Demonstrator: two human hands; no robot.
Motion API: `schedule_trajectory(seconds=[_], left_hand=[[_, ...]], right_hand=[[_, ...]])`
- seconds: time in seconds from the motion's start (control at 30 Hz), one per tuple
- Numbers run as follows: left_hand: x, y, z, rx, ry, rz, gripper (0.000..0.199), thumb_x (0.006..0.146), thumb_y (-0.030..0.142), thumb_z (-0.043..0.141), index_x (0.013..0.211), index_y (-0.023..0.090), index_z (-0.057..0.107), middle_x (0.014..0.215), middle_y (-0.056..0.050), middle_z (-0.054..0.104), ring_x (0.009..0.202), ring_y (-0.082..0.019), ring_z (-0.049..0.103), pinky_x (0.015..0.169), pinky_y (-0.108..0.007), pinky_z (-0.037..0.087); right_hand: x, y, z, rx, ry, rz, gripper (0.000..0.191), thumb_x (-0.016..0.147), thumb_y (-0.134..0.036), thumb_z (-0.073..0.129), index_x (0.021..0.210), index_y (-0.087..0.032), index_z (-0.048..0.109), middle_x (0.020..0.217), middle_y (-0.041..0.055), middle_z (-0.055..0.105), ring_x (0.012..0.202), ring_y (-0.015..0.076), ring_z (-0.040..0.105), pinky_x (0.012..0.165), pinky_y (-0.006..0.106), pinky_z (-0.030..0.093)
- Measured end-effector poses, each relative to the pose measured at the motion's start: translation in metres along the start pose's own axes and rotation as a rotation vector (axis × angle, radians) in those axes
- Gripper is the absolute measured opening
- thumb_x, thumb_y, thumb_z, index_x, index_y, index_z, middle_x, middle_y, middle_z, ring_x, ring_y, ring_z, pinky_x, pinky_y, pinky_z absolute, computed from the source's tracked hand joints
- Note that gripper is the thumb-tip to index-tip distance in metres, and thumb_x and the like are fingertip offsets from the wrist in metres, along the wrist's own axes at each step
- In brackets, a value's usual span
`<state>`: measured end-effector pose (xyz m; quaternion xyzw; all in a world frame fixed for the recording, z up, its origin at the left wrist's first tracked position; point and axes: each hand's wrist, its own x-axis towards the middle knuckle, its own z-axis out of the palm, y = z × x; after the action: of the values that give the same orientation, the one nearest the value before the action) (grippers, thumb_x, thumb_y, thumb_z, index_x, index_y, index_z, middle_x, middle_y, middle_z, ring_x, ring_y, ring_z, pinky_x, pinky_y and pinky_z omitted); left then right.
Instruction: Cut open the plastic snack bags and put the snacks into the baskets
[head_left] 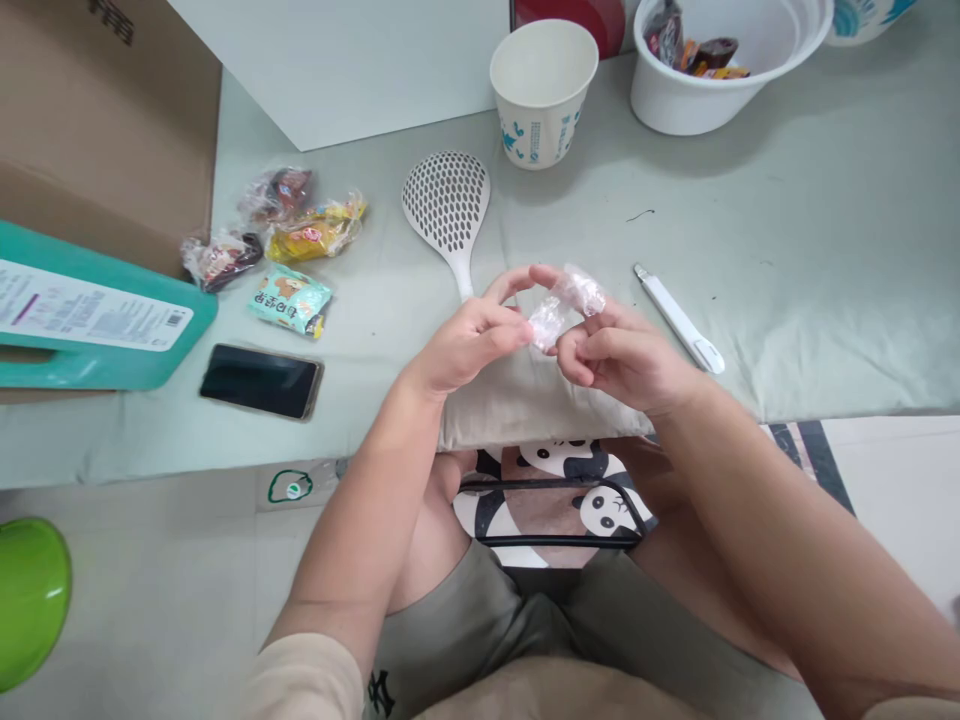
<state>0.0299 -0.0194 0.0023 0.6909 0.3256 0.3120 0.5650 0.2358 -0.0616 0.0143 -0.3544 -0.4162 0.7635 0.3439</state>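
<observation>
Snacks (pixel 309 238) and cloth-covered table (pixel 825 220) suggest a home.

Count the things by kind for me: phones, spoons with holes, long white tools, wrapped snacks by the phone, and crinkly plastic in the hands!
Phone: 1
Spoon with holes: 1
Long white tool: 1
Wrapped snacks: 4 (yellow one, teal one, dark one, another dark one)
Crinkly clear plastic between left hand and right hand: 1
Total: 8

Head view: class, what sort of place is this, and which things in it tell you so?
Probably a casual indoor room, perhaps at home, though the pictures cannot settle that. Wrapped snacks, a phone and a skimmer lie on a cloth-covered table.
</observation>
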Motion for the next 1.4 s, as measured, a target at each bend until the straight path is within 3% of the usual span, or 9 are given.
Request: schedule_trajectory(seconds=[0.2, 0.33, 0.57, 0.73, 0.87, 1.0, 1.17, 1.27, 1.4], left_hand=[[0.004, -0.005, 0.001, -0.099, -0.007, 0.114, 0.035, 0.088, 0.059, 0.071, 0.107, 0.034, 0.085, 0.149, -0.005, 0.063, 0.147, -0.033, 0.052, 0.119, -0.052, 0.048], [0.005, -0.006, 0.005, -0.092, -0.008, 0.089, 0.033, 0.084, 0.053, 0.080, 0.111, 0.033, 0.083, 0.128, -0.007, 0.075, 0.136, -0.029, 0.062, 0.117, -0.049, 0.050], [0.005, -0.013, 0.010, -0.089, 0.136, 0.014, 0.036, 0.078, 0.047, 0.087, 0.105, 0.024, 0.083, 0.114, -0.009, 0.079, 0.106, -0.020, 0.074, 0.093, -0.033, 0.062], [0.009, -0.016, 0.007, -0.029, 0.282, 0.040, 0.038, 0.078, 0.050, 0.086, 0.103, 0.021, 0.081, 0.114, -0.009, 0.079, 0.105, -0.020, 0.075, 0.093, -0.033, 0.061], [0.008, -0.018, 0.003, -0.064, 0.342, -0.025, 0.052, 0.077, 0.052, 0.086, 0.117, 0.023, 0.072, 0.115, -0.008, 0.078, 0.100, -0.020, 0.076, 0.090, -0.034, 0.062], [0.007, -0.017, 0.008, -0.175, 0.241, -0.158, 0.059, 0.070, 0.052, 0.091, 0.116, 0.021, 0.070, 0.110, -0.006, 0.077, 0.095, -0.018, 0.076, 0.088, -0.033, 0.063], [0.008, -0.012, 0.014, -0.176, 0.189, -0.130, 0.047, 0.071, 0.055, 0.089, 0.101, 0.019, 0.078, 0.112, -0.006, 0.075, 0.095, -0.015, 0.073, 0.087, -0.027, 0.060], [0.007, -0.007, 0.013, -0.141, 0.119, -0.171, 0.044, 0.078, 0.059, 0.083, 0.093, 0.017, 0.080, 0.092, -0.005, 0.078, 0.086, -0.014, 0.073, 0.082, -0.026, 0.059], [0.004, -0.002, 0.011, -0.147, 0.161, -0.221, 0.050, 0.079, 0.065, 0.079, 0.089, 0.016, 0.077, 0.080, -0.005, 0.078, 0.075, -0.014, 0.074, 0.069, -0.025, 0.058]], right_hand=[[0.004, 0.005, 0.002, 0.022, -0.062, 0.060, 0.045, 0.070, -0.023, 0.056, 0.114, -0.020, 0.054, 0.051, -0.0094, 0.056, 0.043, 0.0089, 0.035, 0.043, 0.025, 0.020], [0.004, 0.005, 0.002, 0.130, -0.118, 0.089, 0.039, 0.067, -0.026, 0.053, 0.105, -0.022, 0.048, 0.045, -0.0116, 0.052, 0.038, 0.0080, 0.026, 0.042, 0.026, 0.014], [0.007, 0.004, 0.003, 0.208, -0.090, 0.142, 0.028, 0.077, -0.038, 0.061, 0.097, -0.023, 0.047, 0.049, -0.0111, 0.050, 0.037, 0.0054, 0.024, 0.041, 0.023, 0.013], [0.007, 0.006, 0.006, 0.028, 0.202, 0.013, 0.028, 0.081, -0.036, 0.063, 0.104, -0.021, 0.057, 0.056, -0.0079, 0.052, 0.044, 0.0082, 0.039, 0.043, 0.023, 0.022], [0.007, 0.015, 0.000, -0.337, 0.538, -0.294, 0.034, 0.081, -0.030, 0.070, 0.114, -0.023, 0.064, 0.081, -0.0024, 0.064, 0.062, 0.0105, 0.056, 0.056, 0.025, 0.045], [0.011, 0.026, -0.005, -0.578, 0.497, -0.488, 0.035, 0.080, -0.033, 0.076, 0.114, -0.026, 0.067, 0.116, 0.0048, 0.070, 0.087, 0.0158, 0.067, 0.071, 0.030, 0.056], [0.014, 0.029, -0.007, -0.641, 0.523, -0.602, 0.011, 0.087, -0.029, 0.072, 0.096, -0.024, 0.069, 0.095, 0.0033, 0.071, 0.079, 0.0150, 0.065, 0.075, 0.033, 0.057], [0.012, 0.027, -0.006, -0.677, 0.541, -0.628, 0.013, 0.087, -0.030, 0.073, 0.099, -0.025, 0.071, 0.101, 0.0044, 0.072, 0.079, 0.0153, 0.065, 0.076, 0.034, 0.057], [0.010, 0.024, 0.000, -0.703, 0.506, -0.508, 0.021, 0.088, -0.035, 0.074, 0.107, -0.025, 0.074, 0.104, 0.0064, 0.075, 0.088, 0.0194, 0.069, 0.087, 0.040, 0.059]])
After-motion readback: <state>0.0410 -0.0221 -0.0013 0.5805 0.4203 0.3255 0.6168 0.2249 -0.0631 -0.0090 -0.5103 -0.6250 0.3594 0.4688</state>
